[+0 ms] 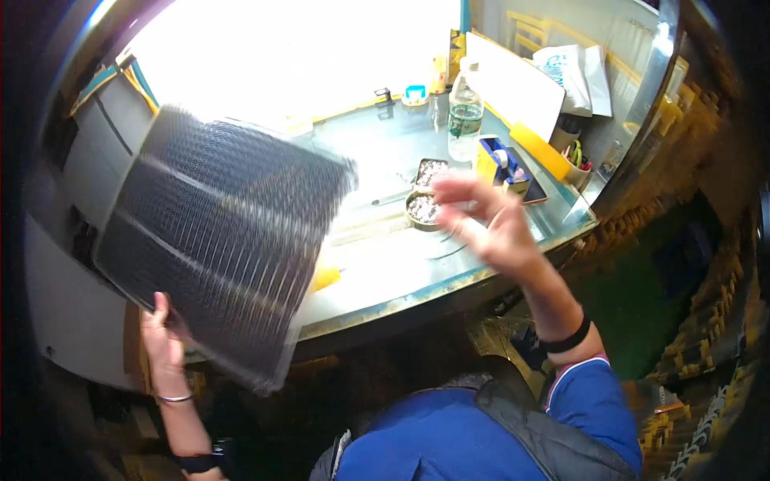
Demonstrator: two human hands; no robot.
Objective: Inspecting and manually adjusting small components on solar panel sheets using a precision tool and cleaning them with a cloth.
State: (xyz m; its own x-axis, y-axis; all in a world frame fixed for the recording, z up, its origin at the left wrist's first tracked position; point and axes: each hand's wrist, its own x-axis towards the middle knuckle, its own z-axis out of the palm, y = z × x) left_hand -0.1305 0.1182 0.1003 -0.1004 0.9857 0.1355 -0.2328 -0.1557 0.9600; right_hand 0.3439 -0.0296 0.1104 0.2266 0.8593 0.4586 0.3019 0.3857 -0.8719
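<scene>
A large black ribbed tray or panel (224, 232) is held up at a tilt on the left. My left hand (164, 341) is closed on its lower left edge, the thumb lying over the near face. Raised above the table (385, 297) on the right, my right hand (497, 224) has its fingers apart and holds nothing; it is slightly blurred. Just left of that hand are a round tin (421, 210) and a small square container (431, 171), both filled with small pale pieces. Part of the table is hidden behind the black panel.
Beyond my right hand stand a blue tape dispenser (507, 164) and a clear plastic bottle (465, 120). A cup of pens (576, 172), a yellow strip (539, 152) and white bags (565, 76) are at the right. A yellow-orange object (325, 276) shows beside the panel.
</scene>
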